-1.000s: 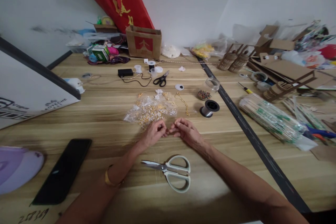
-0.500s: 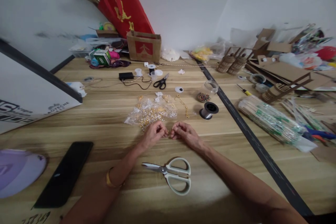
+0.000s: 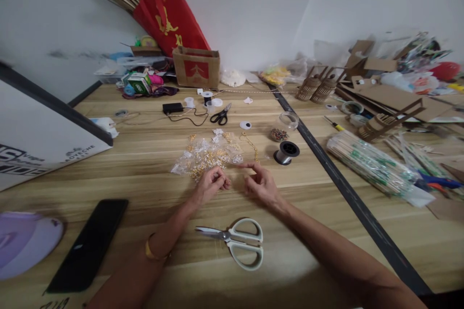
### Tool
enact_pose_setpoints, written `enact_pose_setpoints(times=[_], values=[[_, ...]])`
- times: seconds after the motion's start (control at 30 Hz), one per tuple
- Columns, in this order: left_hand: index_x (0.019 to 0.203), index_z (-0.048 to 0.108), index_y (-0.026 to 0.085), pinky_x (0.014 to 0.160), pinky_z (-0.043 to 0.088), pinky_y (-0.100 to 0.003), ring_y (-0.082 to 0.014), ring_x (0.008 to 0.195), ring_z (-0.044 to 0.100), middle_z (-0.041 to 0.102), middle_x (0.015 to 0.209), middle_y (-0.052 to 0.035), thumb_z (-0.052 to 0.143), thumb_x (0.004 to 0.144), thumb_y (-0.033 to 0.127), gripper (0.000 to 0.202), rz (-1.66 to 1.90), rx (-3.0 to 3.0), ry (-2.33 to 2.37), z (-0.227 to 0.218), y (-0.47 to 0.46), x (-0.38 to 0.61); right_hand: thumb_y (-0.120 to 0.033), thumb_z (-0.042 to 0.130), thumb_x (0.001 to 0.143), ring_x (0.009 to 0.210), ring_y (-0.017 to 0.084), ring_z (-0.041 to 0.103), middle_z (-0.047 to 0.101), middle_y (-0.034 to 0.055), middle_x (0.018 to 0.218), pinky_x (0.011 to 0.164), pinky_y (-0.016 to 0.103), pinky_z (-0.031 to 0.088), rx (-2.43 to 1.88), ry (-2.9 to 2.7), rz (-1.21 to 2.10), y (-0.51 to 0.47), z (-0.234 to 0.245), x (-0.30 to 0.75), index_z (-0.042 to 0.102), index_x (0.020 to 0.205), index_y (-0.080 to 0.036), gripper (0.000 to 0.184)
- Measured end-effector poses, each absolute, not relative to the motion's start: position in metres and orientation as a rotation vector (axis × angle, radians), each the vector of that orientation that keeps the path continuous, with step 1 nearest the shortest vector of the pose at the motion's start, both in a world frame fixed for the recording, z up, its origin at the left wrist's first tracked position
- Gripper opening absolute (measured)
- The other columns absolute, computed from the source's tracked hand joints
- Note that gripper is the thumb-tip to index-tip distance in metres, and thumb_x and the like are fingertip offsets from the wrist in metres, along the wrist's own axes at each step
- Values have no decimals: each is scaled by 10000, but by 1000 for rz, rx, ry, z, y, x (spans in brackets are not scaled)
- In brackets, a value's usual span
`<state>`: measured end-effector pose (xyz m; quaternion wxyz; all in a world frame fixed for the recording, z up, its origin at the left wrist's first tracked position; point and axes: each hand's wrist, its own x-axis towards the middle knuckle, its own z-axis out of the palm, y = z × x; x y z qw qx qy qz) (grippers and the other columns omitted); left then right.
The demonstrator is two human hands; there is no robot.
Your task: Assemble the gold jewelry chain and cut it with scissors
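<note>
My left hand (image 3: 213, 182) is closed in a pinch at the near edge of a pile of small gold and silver beads and findings (image 3: 208, 157) in clear bags. Whatever lies between its fingertips is too small to make out. My right hand (image 3: 261, 184) is a little to the right, apart from the left, its index finger stretched toward the pile and its other fingers loosely bent; no object shows in it. Beyond it a thin gold chain (image 3: 251, 142) lies on the table. White-handled scissors (image 3: 241, 241) lie between my forearms.
A spool of wire (image 3: 286, 153) and a clear tub of beads (image 3: 280, 134) stand to the right. Black scissors (image 3: 221, 115) lie behind the pile. A black phone (image 3: 89, 246) is at the near left. Packed sticks (image 3: 373, 166) lie at the far right, past a dark strip.
My right hand has drawn away from the left and its index finger has straightened out. My left hand keeps its pinch in nearly the same place.
</note>
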<state>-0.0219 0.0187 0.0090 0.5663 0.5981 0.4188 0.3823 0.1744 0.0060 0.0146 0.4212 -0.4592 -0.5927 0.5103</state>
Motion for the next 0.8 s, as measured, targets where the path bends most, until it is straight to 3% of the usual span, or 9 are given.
enact_pose_setpoints(times=[0.17,0.3,0.47,0.8], values=[[729,536,137,615,518,-239,-122,640,646,649,710,-27,626,797,402,288,862,1390,966,11,17,-20,-324,586,838,504,103,556,666,12,665,459,197,399,-1057,-1623,1453,0,3,165,526,1153,-149,365],[732,534,136,626,527,-249,-126,634,652,650,704,-26,629,795,383,271,849,1383,951,9,17,-19,-416,607,837,653,129,630,681,80,883,528,227,481,-930,-1530,1619,1,-2,162,536,1060,-155,351],[723,547,132,624,529,-244,-125,639,652,663,714,-37,626,793,381,270,848,1384,967,9,18,-20,-460,651,802,605,114,597,648,32,741,534,227,480,-971,-1497,1613,5,-5,164,554,904,-156,335],[747,544,142,625,533,-250,-126,632,648,666,698,-28,618,793,452,322,845,1351,969,9,18,-19,-503,588,841,533,100,563,615,2,636,521,217,457,-1035,-1551,1525,6,-5,166,561,798,-168,339]])
